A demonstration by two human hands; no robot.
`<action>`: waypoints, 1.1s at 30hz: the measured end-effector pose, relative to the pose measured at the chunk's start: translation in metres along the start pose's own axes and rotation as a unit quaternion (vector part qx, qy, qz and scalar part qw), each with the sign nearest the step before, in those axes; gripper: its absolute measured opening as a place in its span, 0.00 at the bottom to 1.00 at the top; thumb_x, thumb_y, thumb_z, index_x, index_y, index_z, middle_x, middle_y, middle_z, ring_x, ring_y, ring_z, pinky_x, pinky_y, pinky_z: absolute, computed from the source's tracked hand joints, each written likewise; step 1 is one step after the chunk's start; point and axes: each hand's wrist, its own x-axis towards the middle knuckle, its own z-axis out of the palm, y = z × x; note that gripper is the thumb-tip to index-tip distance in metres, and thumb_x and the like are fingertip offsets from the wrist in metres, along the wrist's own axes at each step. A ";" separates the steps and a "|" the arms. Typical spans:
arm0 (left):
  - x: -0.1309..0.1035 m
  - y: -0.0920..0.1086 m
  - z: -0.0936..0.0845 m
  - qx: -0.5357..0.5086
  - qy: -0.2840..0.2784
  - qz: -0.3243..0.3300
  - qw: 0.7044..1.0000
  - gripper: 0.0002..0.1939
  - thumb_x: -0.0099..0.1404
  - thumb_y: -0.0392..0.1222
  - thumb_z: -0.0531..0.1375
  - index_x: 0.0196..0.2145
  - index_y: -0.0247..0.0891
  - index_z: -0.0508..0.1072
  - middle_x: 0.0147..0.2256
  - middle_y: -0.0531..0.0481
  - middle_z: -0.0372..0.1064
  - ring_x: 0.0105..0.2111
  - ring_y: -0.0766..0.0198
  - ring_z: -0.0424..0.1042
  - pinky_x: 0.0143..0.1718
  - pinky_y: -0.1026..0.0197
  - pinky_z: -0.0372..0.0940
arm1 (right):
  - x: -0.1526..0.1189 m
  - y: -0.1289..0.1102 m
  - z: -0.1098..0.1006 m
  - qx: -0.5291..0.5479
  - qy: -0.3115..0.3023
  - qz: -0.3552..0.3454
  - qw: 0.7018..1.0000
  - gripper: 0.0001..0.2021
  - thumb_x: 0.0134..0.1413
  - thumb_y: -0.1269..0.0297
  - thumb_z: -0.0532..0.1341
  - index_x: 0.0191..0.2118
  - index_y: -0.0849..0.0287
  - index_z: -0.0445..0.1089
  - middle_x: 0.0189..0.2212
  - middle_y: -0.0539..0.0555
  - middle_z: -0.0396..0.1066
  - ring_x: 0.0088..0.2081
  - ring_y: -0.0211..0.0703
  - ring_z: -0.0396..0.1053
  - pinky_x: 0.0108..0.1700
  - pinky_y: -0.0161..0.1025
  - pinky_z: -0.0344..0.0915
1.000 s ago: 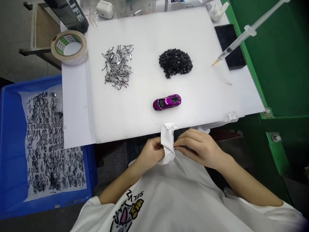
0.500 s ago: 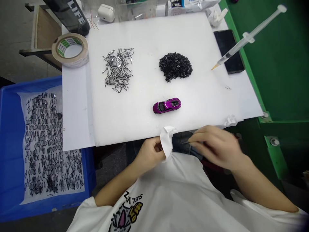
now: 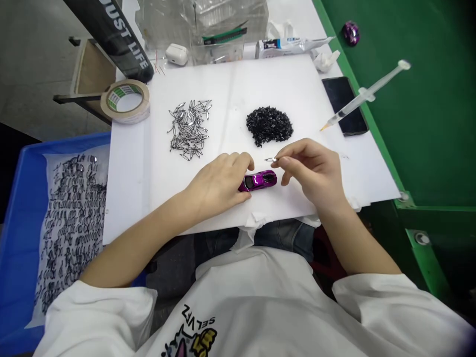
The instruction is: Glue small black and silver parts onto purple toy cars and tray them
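A purple toy car [image 3: 263, 180] stands on the white board [image 3: 223, 94]. My left hand [image 3: 221, 181] is around its left end, thumb on the near side and fingers on the far side. Just above the car's right end, my right hand [image 3: 310, 168] pinches a small clear dark-edged piece [image 3: 270, 159] between thumb and forefinger. Similar slim, clear, dark-edged pieces lie in a loose pile [image 3: 189, 130] on the board's left. Beyond the car is a heap of small black pieces [image 3: 269, 125]. A crumpled white tissue [image 3: 253, 223] hangs at the board's near edge.
On the right, a syringe [image 3: 349, 106] lies across a dark phone [image 3: 344, 99]. Tape [image 3: 126, 101] and a black bottle [image 3: 119, 39] are at the left. A blue tray [image 3: 22, 208] with a sheet of dark pieces sits lower left. Clear containers [image 3: 223, 20] stand behind.
My left hand has let go of the tissue and moved up to the car. My right hand has risen from below the board's edge to above the car. The view has shifted.
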 end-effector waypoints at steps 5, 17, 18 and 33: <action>-0.002 -0.010 0.004 -0.090 0.023 -0.001 0.996 0.12 0.56 0.40 0.60 0.38 0.39 0.62 0.35 0.54 0.68 0.34 0.62 0.67 0.32 0.62 0.58 | -0.003 0.005 -0.001 0.035 -0.089 0.074 0.993 0.06 0.51 0.63 0.62 0.33 0.60 0.69 0.36 0.53 0.72 0.33 0.37 0.70 0.22 0.31 0.69; -0.009 -0.013 0.005 -0.117 0.084 0.027 0.989 0.15 0.57 0.45 0.63 0.40 0.38 0.66 0.34 0.54 0.71 0.33 0.65 0.70 0.30 0.65 0.61 | -0.005 0.002 0.002 -0.008 -0.073 0.097 0.993 0.04 0.52 0.65 0.61 0.33 0.59 0.70 0.34 0.53 0.74 0.31 0.36 0.71 0.27 0.31 0.72; -0.009 -0.012 0.005 -0.126 0.094 0.030 0.987 0.14 0.57 0.46 0.62 0.40 0.38 0.67 0.34 0.54 0.71 0.32 0.66 0.70 0.31 0.65 0.61 | -0.006 0.002 0.002 -0.010 -0.073 0.099 0.992 0.04 0.52 0.65 0.61 0.33 0.59 0.70 0.34 0.53 0.74 0.31 0.36 0.71 0.27 0.32 0.72; -0.008 0.001 0.009 -0.200 0.223 0.012 0.954 0.05 0.57 0.30 0.59 0.28 0.38 0.69 0.26 0.57 0.70 0.25 0.71 0.64 0.27 0.67 0.62 | -0.007 0.004 0.004 -0.050 -0.078 0.063 0.994 0.06 0.53 0.63 0.60 0.36 0.59 0.70 0.33 0.52 0.74 0.33 0.37 0.72 0.28 0.32 0.72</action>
